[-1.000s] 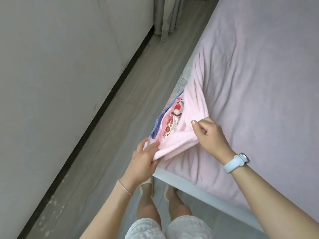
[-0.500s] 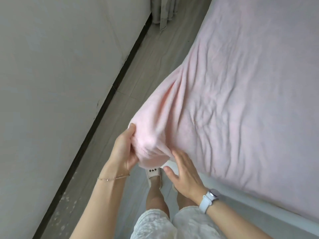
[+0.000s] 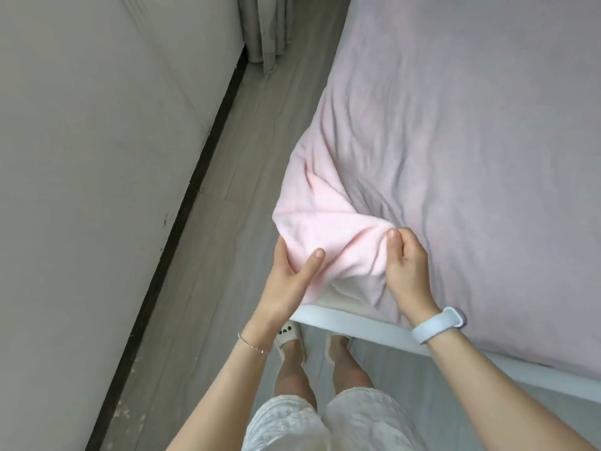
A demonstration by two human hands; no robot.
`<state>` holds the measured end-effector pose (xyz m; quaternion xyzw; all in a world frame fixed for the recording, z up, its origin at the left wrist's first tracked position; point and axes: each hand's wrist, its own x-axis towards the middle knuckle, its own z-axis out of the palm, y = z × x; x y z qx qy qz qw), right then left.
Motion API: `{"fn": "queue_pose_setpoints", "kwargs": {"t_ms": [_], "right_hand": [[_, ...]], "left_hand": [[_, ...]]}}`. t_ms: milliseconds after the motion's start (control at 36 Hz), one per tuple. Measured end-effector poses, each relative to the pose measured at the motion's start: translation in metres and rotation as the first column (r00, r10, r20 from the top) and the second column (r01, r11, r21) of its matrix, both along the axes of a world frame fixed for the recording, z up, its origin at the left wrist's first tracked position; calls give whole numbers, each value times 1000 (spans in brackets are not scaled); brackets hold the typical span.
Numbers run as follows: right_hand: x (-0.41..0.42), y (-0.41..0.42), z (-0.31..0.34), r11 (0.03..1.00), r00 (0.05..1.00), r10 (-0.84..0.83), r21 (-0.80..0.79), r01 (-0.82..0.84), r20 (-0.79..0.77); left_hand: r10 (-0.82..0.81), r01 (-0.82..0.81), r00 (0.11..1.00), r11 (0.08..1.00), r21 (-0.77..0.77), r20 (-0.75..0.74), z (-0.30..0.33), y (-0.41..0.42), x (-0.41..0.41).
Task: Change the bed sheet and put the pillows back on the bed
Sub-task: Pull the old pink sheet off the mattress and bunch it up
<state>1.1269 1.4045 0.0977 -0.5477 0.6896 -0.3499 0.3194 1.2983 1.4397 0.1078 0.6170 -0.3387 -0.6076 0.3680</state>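
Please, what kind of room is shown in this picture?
Most likely a bedroom at home. A bed with a pink sheet fills the right side, a grey curtain hangs by the wall, and the floor is wood-look planks in a narrow gap beside the bed.

— What covers the bed (image 3: 351, 327)?
— A pale pink sheet (image 3: 455, 141), soft and fleecy, spread flat over the top.
— Smooth?
— Farther up the bed, yes. Creases fan toward the near left corner of the bed.
— And at that corner?
— The sheet bunches into a loose, lighter pink fold just above the white frame.
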Motion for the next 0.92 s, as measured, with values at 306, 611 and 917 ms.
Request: {"fn": "queue_pose_setpoints", "kwargs": {"t_ms": [306,611,917], "right_hand": [[-10,-47,39,997,996,71,7,-72,51],[-13,-37,30,991,984,-135,1,136,114],[-9,56,13,951,950,231,-155,-266,-209]], "left_hand": [[40,-37,999,994,-102,22,-19,-7,-58],[16,44,946,983,-179,323,-7,-26,-51],[112,-122,992,974,191,62,37,21,-28]]}}
